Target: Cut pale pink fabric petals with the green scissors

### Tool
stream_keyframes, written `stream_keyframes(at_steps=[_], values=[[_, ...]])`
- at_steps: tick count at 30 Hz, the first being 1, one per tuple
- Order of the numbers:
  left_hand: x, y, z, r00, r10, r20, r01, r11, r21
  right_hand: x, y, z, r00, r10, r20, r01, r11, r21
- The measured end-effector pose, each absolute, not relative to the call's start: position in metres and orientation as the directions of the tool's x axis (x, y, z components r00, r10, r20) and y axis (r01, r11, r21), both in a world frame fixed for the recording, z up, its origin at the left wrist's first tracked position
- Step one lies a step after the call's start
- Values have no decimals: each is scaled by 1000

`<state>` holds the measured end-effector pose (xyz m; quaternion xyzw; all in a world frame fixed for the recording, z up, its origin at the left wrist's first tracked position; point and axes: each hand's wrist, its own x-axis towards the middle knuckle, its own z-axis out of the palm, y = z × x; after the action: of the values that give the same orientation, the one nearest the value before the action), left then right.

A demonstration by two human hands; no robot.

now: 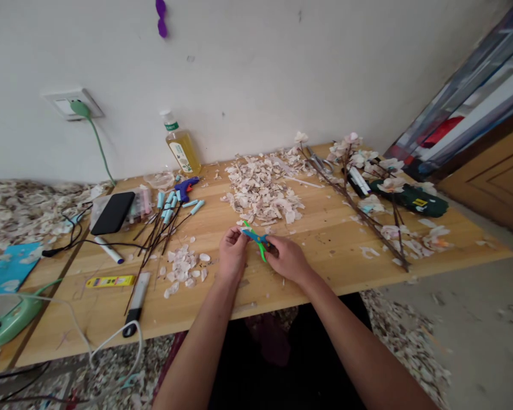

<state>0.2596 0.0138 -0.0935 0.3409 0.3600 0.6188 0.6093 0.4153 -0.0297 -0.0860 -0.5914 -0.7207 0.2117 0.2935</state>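
Observation:
My right hand grips a pair of blue and green scissors, whose blades point left and are parted. At the blade tips, my left hand is closed in a pinch on a small pale petal-like flake, mostly hidden by the fingers. Just beyond both hands spreads a large heap of pale, thin flakes. To the left of my left hand lies a smaller pile of rounded, petal-shaped pieces.
Left are dark sticks with light-blue ends, a blue glue gun, a phone, a utility knife and a yellow box. A bottle stands behind. A branch with pale flowers lies right.

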Motion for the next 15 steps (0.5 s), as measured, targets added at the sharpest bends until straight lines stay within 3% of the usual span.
stream_keyframes(at_steps=[15], values=[[264, 12, -88, -20, 999, -37, -545, 20, 838, 415, -32, -87, -143, 966, 214, 746, 247, -618]])
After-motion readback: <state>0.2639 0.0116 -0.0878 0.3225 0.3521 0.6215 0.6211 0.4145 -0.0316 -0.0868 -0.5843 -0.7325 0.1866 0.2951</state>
